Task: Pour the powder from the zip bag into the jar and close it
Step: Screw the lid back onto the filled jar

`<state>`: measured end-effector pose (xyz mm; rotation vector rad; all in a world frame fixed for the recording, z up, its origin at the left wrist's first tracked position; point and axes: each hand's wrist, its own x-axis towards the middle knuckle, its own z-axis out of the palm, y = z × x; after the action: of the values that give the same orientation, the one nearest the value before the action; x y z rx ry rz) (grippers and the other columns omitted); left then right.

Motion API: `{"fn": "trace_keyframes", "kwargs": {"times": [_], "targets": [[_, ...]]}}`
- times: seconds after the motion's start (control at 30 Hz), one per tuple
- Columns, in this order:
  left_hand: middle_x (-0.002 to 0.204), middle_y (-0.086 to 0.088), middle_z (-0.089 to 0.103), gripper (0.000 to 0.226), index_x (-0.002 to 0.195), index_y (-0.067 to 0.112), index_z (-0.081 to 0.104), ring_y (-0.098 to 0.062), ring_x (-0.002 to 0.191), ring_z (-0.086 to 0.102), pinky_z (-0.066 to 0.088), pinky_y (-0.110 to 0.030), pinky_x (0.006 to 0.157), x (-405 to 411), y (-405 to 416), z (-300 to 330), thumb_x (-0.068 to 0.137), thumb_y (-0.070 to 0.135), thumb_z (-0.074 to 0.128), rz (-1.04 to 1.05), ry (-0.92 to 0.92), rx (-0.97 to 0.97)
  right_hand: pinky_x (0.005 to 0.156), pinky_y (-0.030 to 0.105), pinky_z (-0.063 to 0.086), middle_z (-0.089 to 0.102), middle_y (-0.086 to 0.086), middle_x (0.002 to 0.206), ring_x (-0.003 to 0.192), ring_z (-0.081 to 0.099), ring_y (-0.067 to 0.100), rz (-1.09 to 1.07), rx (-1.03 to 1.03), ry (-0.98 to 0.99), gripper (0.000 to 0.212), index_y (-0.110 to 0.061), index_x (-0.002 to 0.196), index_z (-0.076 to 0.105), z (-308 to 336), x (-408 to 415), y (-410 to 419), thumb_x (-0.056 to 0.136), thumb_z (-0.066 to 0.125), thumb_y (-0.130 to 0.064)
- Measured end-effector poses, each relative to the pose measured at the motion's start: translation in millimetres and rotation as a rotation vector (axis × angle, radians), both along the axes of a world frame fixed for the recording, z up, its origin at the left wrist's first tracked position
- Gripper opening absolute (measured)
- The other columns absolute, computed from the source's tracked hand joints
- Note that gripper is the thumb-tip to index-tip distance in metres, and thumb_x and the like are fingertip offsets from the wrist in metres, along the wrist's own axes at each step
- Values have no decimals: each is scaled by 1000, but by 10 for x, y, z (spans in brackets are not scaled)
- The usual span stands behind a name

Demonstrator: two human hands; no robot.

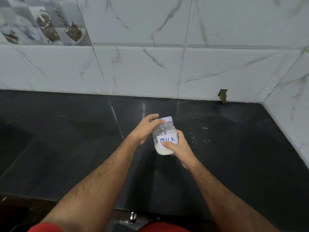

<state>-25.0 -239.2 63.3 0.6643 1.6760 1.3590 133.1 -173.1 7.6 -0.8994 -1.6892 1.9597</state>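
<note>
A clear plastic jar [163,133] with a white paper label reading "MILK" in blue is held above the black counter. White powder fills its bottom part. A white lid [167,119] sits on its mouth. My left hand [147,128] grips the lid from the left, fingers curled over its edge. My right hand [179,147] wraps the jar's lower body from the right, thumb across the label. No zip bag is in view.
The black stone counter [75,139] runs back to a white marble-tiled wall [142,67], with a side wall [291,118] at the right. Specks of spilled powder [199,133] lie right of the jar. A small broken gap [222,96] shows in the wall's base.
</note>
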Motion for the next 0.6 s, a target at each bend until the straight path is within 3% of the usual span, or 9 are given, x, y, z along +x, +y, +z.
{"fn": "trace_keyframes", "kwargs": {"times": [0.07,0.17,0.2,0.23,0.3,0.4,0.47,0.53,0.6], "targets": [[130,-5,61,66,138,16,51,-18,113,64,50,-38,104,34,-20,51,79,37,71,-53,91,-50,82,41,62,66,4,120,110,68,20,9,-16,8,71,-22,130,47,15,5,4,69,84,-21],[118,-3,69,28,114,17,65,-17,105,67,54,-35,95,49,-38,137,92,33,63,-106,189,-72,89,44,61,68,2,118,109,68,20,1,0,6,73,-23,130,49,43,9,17,67,84,-27],[111,-1,71,25,109,16,68,-16,100,67,54,-32,88,44,-40,166,96,35,59,-112,205,-69,90,44,60,68,2,118,109,68,20,3,0,9,72,-23,130,50,53,14,17,67,84,-27],[107,0,72,33,109,15,70,-13,97,67,51,-29,83,44,-47,211,98,42,54,-120,222,-65,89,43,60,69,2,117,109,69,20,7,-3,10,70,-23,130,50,59,17,18,69,84,-25],[110,4,70,57,114,15,71,-10,101,63,45,-30,90,28,-37,278,97,61,42,-102,245,-79,88,40,61,69,1,117,109,69,19,22,-6,11,64,-22,131,50,70,31,22,77,84,-18],[124,9,60,63,124,19,64,-12,117,53,39,-37,107,-8,25,332,95,68,35,-55,285,-77,87,36,60,68,1,119,110,68,19,52,-19,7,61,-20,134,49,100,50,28,82,80,-13],[128,8,58,65,135,21,58,-13,118,54,41,-39,108,-8,62,357,94,68,38,-91,303,-65,85,34,60,68,4,120,110,68,20,72,-47,19,61,-18,134,50,134,55,28,82,80,-13],[116,2,68,62,130,19,62,-15,103,66,52,-35,93,4,73,359,94,66,42,-178,308,-92,81,34,61,68,7,120,108,69,20,85,-74,36,63,-18,132,51,179,61,25,77,82,-18],[97,-7,73,56,109,10,68,-17,85,71,54,-28,72,24,90,347,96,60,46,-222,297,-104,80,36,61,68,9,121,108,69,21,105,-85,37,61,-18,130,52,201,66,32,76,82,-20]]}}
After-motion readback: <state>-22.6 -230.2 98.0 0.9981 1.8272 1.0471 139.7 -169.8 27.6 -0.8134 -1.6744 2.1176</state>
